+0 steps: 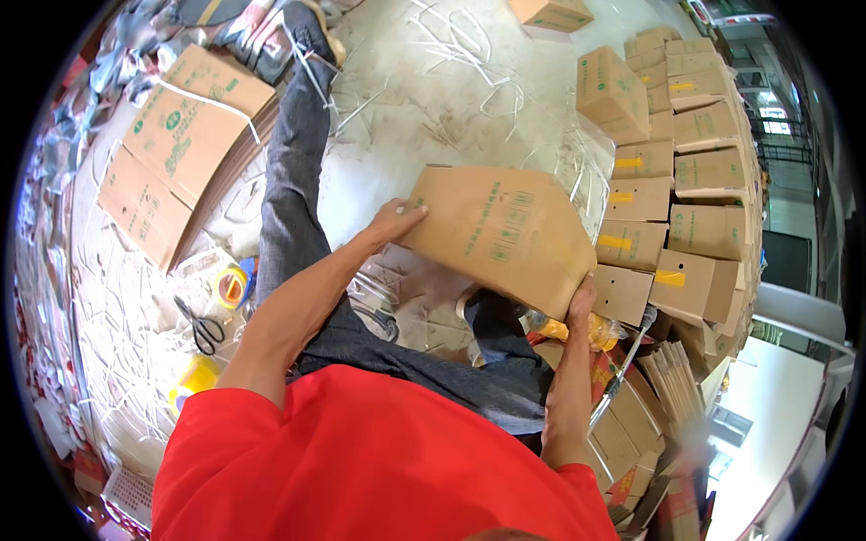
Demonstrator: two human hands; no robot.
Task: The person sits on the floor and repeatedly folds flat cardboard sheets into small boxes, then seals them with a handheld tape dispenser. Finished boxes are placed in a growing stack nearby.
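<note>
A brown cardboard box [501, 230] with green print is held up over my lap, between both hands. My left hand [397, 223] grips its left edge, thumb on the face and the other fingers mostly hidden behind. At the lower right corner, my right hand [582, 302] is closed on the cardboard. Whether the box is folded flat or opened out I cannot tell for sure. Under its right end lie rolls of yellowish tape [600, 332], close to my right hand.
Stacked cartons [631, 198] with yellow tape form a wall on the right. A strapped bundle of flat cardboard [185, 135] lies at the left. Black scissors [200, 326], a tape roll [233, 287] and loose white straps [469, 45] are on the floor. A metal pole [622, 370] leans at the right.
</note>
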